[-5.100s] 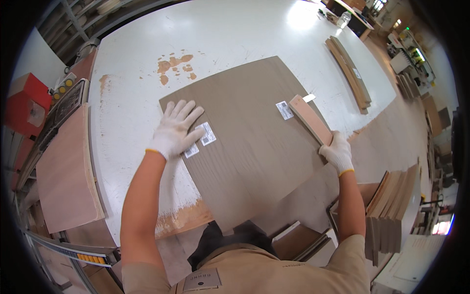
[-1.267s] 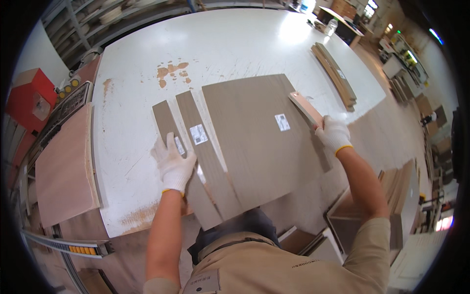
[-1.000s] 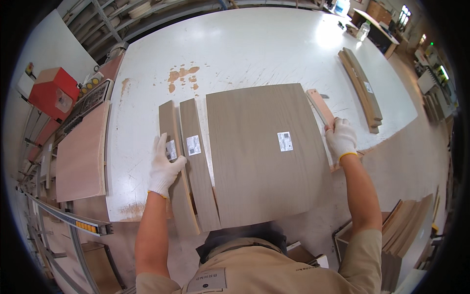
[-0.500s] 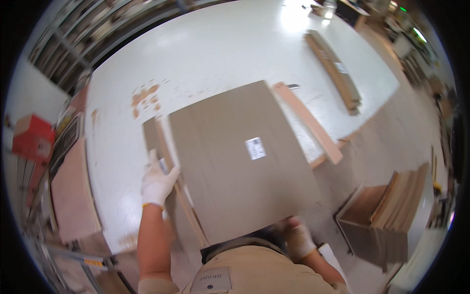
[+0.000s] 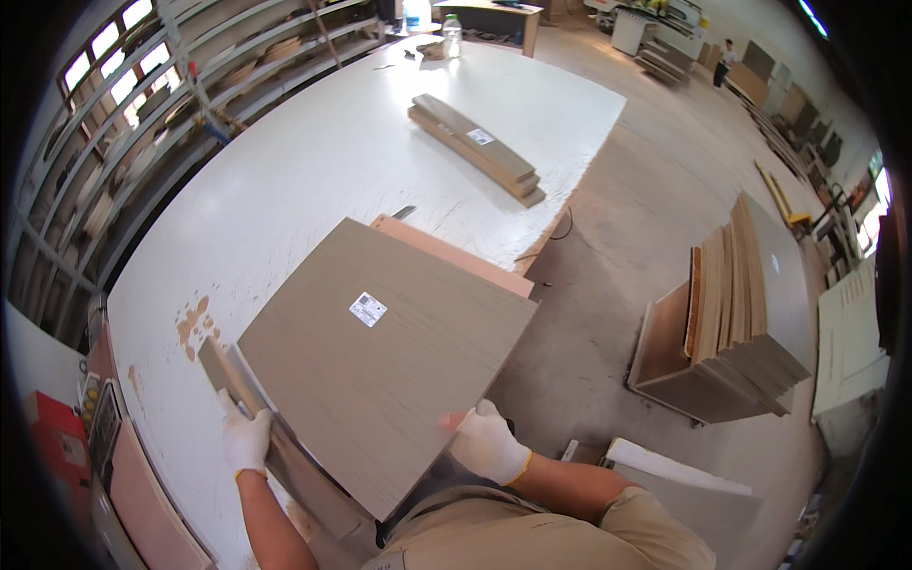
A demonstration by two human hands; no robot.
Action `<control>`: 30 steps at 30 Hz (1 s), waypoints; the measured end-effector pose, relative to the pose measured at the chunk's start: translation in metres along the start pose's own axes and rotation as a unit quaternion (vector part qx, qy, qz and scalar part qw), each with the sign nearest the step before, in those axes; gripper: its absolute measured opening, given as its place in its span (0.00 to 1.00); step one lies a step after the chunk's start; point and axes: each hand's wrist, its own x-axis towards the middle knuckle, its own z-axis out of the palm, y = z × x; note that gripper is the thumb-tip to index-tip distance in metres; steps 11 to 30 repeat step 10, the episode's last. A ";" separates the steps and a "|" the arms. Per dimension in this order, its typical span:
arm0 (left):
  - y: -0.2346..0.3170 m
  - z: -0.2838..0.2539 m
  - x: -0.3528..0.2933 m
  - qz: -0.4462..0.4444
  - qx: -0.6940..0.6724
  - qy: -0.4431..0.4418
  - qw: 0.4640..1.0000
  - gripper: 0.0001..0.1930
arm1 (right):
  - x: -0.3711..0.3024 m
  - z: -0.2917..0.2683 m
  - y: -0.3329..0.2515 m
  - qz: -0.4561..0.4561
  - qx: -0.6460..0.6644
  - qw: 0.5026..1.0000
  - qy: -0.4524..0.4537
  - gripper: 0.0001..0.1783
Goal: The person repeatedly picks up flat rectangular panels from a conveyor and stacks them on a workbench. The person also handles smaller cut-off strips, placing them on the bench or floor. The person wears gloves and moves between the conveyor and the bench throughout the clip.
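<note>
A large grey-brown wood panel (image 5: 399,351) with a white label lies near my body on the white table, its near part jutting past the table edge. My right hand (image 5: 489,445), in a white glove with bare fingertips showing, is closed on the panel's near right edge. Along its left side lie narrow grey-brown boards (image 5: 309,484). My left hand (image 5: 246,434), gloved too, is closed round one of these, thumb on the side toward the panel. A pinkish strip (image 5: 456,249) lies against the panel's far right edge, partly covered by it.
Several narrow boards (image 5: 475,142) are stacked farther off on the white table (image 5: 323,142). A cart (image 5: 655,366) with upright panels stands on the floor at right. Left are a red box (image 5: 62,437) and metal racks (image 5: 256,71). A distant person (image 5: 727,62) stands far right.
My view has swung right. The large panel now sits against the pinkish strip, where a gap showed before. My right hand has come up onto the panel's edge; my left stays at the narrow boards.
</note>
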 end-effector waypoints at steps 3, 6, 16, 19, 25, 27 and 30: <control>0.037 -0.027 0.006 0.003 -0.008 0.049 0.999 0.51 | 0.006 -0.031 -0.050 0.058 0.176 0.982 -0.049 0.05; 0.107 -0.053 0.013 0.045 -0.043 0.112 0.992 0.51 | 0.025 -0.079 -0.049 -0.070 0.169 0.983 -0.030 0.06; 0.178 -0.060 0.055 0.154 -0.062 0.177 0.970 0.52 | 0.009 -0.112 -0.162 -0.048 0.444 0.885 -0.132 0.26; 0.178 -0.060 0.055 0.154 -0.062 0.177 0.970 0.52 | 0.009 -0.112 -0.162 -0.048 0.444 0.885 -0.132 0.26; 0.178 -0.060 0.055 0.154 -0.062 0.177 0.970 0.52 | 0.009 -0.112 -0.162 -0.048 0.444 0.885 -0.132 0.26; 0.178 -0.060 0.055 0.154 -0.062 0.177 0.970 0.52 | 0.009 -0.112 -0.162 -0.048 0.444 0.885 -0.132 0.26; 0.178 -0.060 0.055 0.154 -0.062 0.177 0.970 0.52 | 0.009 -0.112 -0.162 -0.048 0.444 0.885 -0.132 0.26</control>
